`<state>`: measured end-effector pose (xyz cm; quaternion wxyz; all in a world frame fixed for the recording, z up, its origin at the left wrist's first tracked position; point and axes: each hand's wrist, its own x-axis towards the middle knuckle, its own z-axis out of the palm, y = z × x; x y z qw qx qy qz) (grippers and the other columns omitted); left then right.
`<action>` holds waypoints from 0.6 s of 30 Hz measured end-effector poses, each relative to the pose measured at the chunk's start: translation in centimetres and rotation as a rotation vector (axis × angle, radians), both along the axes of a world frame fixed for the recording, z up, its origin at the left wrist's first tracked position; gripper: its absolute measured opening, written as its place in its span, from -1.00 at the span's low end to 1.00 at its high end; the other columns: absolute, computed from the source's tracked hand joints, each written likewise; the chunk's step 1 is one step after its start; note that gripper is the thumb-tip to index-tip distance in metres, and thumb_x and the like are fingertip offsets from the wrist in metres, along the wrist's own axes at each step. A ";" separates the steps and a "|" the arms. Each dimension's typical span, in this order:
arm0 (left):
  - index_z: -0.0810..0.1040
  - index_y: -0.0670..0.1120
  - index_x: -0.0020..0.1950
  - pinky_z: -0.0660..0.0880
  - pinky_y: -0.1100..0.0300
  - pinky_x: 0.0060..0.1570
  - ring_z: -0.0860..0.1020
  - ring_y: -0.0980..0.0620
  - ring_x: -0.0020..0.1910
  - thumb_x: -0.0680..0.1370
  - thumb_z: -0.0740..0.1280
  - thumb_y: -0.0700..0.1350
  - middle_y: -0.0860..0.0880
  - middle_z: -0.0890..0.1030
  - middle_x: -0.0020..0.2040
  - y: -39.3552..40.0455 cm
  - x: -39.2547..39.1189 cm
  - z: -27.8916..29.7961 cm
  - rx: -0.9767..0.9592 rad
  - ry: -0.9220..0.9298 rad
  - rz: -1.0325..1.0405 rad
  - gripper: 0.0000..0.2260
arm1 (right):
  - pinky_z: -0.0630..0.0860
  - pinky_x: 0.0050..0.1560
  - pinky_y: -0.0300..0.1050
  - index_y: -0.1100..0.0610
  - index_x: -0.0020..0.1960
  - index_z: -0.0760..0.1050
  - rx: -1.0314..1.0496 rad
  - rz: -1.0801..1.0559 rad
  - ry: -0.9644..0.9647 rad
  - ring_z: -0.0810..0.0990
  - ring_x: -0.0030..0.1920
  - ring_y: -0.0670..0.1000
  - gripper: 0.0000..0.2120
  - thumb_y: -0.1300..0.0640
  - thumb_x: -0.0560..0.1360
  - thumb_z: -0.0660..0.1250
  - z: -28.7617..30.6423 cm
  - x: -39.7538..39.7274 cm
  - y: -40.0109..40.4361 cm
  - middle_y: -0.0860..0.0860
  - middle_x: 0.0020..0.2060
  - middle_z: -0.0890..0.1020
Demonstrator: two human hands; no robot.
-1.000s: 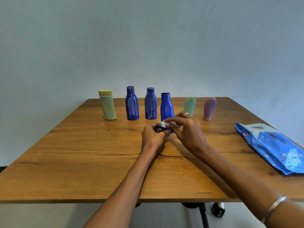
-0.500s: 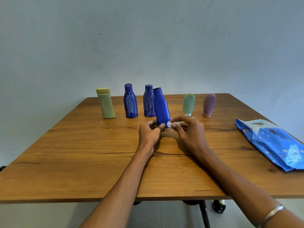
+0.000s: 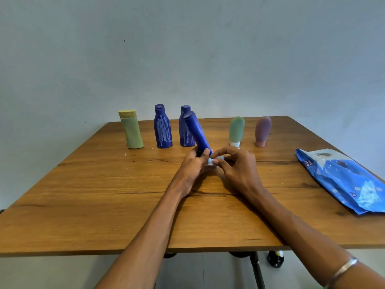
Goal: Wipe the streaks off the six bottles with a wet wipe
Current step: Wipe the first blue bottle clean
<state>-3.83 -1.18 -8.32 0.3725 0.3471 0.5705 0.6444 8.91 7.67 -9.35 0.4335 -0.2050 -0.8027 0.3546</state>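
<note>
Right hand (image 3: 235, 165): nearest the camera, fingers pinched in a tight grip on a scrunched-up wet wipe (image 3: 214, 160), pressed to the bottom end of the bottle being cleaned.

Left hand (image 3: 196, 163): its grip is wrapped round the base of the dark blue bottle (image 3: 196, 132), thumb on the front.

What just changed: a second ago that bottle was pretty much upright behind the hands; now it's tipped hard over, cap pointing up-left, crossing in front of the next bottle back. The wipe hasn't really budged from the base.

What that means: I'd say the body is done, since I can't see any streaks on it, and the person is tipping it to get at the bottom edge. So probably finishing this one off.

Wipes pack (image 3: 343, 180): blue, lying flat on the right side of the surface (image 3: 104, 195), well apart from the hands.

Back row, still to do: two blue bottles (image 3: 163, 128) (image 3: 184, 138) with obvious white scribbles.

Back row, others: yellow-green bottle (image 3: 131, 130) on the left, green tube (image 3: 236, 130) and mauve tube (image 3: 263, 130) on the right, all standing; can't tell about streaks on those.
</note>
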 end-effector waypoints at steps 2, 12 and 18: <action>0.45 -0.07 0.35 0.56 -0.02 0.27 0.64 -0.02 0.20 0.70 0.20 -0.08 -0.07 0.62 0.21 0.0 0.1 0.1 0.010 -0.035 -0.010 -0.76 | 0.66 -0.03 -0.12 0.02 -0.03 0.70 0.007 0.015 0.003 0.69 -0.10 -0.14 -0.88 0.20 0.46 0.53 0.0 0.0 -0.1 -0.12 -0.15 0.72; 0.40 -0.31 0.41 0.59 0.02 0.22 0.60 -0.17 0.26 0.70 0.17 -0.11 -0.33 0.57 0.30 0.3 0.1 0.3 0.096 -0.243 -0.040 -0.65 | 0.67 0.00 -0.15 0.07 -0.01 0.72 -0.119 -0.029 0.159 0.72 -0.12 -0.15 -0.90 0.21 0.49 0.51 0.0 0.0 0.6 -0.11 -0.15 0.75; 0.48 -0.37 0.29 0.61 0.07 0.17 0.67 -0.17 0.12 0.71 0.16 -0.07 -0.33 0.63 0.18 0.1 -0.3 0.2 0.106 -0.343 -0.003 -0.63 | 0.67 0.01 -0.13 0.09 0.06 0.72 -0.008 0.003 0.097 0.71 -0.07 -0.16 -0.80 0.12 0.44 0.56 -0.2 0.0 0.0 -0.08 -0.07 0.74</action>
